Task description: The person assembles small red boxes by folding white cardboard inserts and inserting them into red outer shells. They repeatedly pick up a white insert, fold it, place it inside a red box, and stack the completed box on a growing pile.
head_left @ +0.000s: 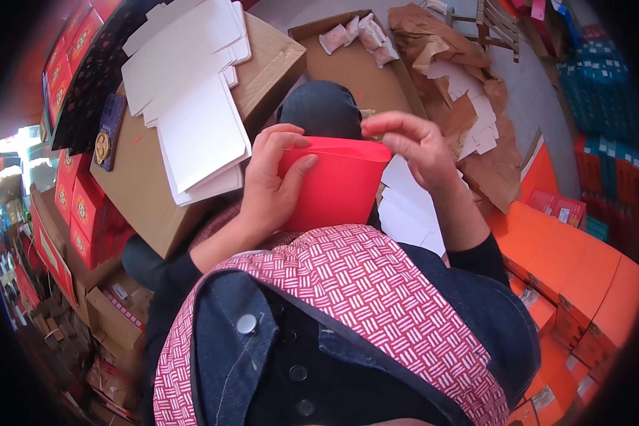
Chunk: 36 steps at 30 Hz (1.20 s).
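A red paper box [337, 186], fairly flat, stands upright above my lap. Along its top edge runs a pale, slit-like opening. My left hand [270, 177] grips its left side, with the thumb on the near face and the fingers over the top edge. My right hand [420, 145] hovers just off the box's upper right corner, its fingers bent and apart with nothing visible between them. Below and beside that hand lie white flat cartons [409, 209], partly hidden by my arm and the box.
To the left, unfolded white carton blanks [192, 106] are piled on a brown cardboard box [145, 192]. Ahead, a shallow cardboard tray [319, 60] holds several small wrapped packets [368, 32]. Crumpled brown paper [451, 42] lies ahead right. Orange boxes [568, 255] are stacked on the right.
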Tool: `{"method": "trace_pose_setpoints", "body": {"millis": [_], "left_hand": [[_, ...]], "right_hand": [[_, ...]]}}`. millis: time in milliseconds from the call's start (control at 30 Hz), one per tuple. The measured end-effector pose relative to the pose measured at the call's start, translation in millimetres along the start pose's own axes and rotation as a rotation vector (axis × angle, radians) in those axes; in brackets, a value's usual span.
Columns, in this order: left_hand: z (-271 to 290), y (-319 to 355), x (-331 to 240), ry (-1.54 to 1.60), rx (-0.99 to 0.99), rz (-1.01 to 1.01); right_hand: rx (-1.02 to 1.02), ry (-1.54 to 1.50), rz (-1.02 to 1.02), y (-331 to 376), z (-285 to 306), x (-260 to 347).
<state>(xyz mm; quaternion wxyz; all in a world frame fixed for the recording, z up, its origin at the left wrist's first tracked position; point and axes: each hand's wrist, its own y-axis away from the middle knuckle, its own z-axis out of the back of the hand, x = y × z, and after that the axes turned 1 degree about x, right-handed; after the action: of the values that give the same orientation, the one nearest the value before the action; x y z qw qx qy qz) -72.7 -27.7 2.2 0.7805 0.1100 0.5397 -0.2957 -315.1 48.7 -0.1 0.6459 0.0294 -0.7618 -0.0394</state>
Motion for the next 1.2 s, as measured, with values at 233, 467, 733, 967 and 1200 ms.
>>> {"method": "trace_pose_setpoints", "body": {"millis": [233,467,733,967,1200], "left_hand": [[-6,-7,-14,-0.336,0.042,-0.292],[-23,-26,-40,-0.503,0.204,-0.307],[-36,-32,-43,-0.391,0.222,-0.310],[-37,-30,-44,-0.435,0.209,-0.334],[-18,-39,-38,-0.399,0.263,-0.432]], "right_hand": [[-0.324,-0.356,-0.112,25,-24,-8],[-0.463,-0.130,0.007,28,-44,-7],[-0.577,-0.057,0.047,41,-64,-4],[-0.425,0.018,0.220,47,-53,-18],[-0.277,0.069,0.231,43,-44,-19]]}}
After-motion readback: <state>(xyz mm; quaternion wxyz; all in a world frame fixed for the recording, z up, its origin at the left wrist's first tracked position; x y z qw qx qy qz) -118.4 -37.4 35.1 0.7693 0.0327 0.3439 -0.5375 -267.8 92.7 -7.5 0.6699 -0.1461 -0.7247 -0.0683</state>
